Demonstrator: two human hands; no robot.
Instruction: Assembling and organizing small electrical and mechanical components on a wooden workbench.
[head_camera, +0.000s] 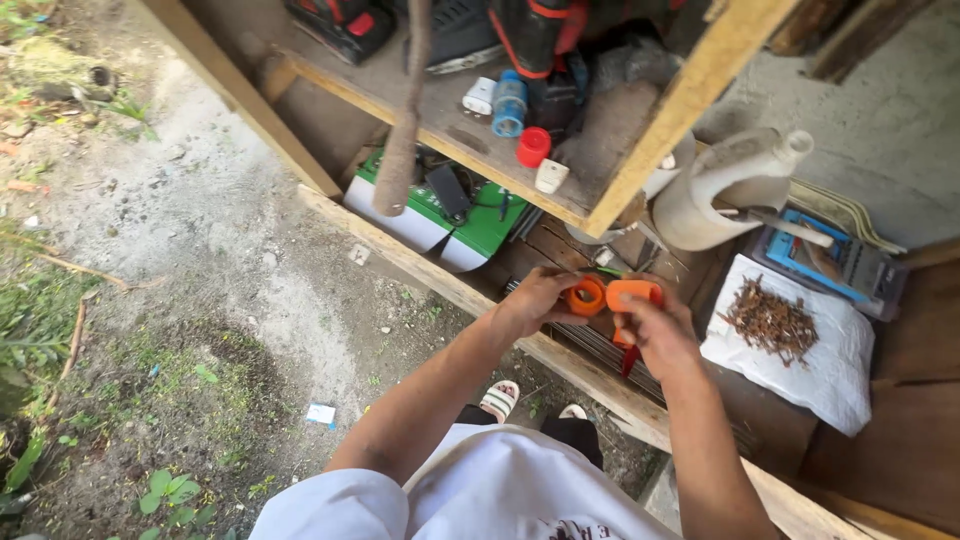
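Left hand: your left hand (535, 300) is pinching an orange ring-shaped cap (587, 296).
Right hand: your right hand (660, 335) is gripping an orange-bodied tool (633, 296).
Surroundings: rusty nails (770, 322) are lying on a white sack (840, 375).

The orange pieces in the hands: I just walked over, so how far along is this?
Done: nothing looks finished. In hand: the left hand holds an orange ring against the orange-handled tool gripped by the right hand. Left: the two pieces are touching, but whether they are joined cannot be told; the rusty nails on the white sack lie untouched.
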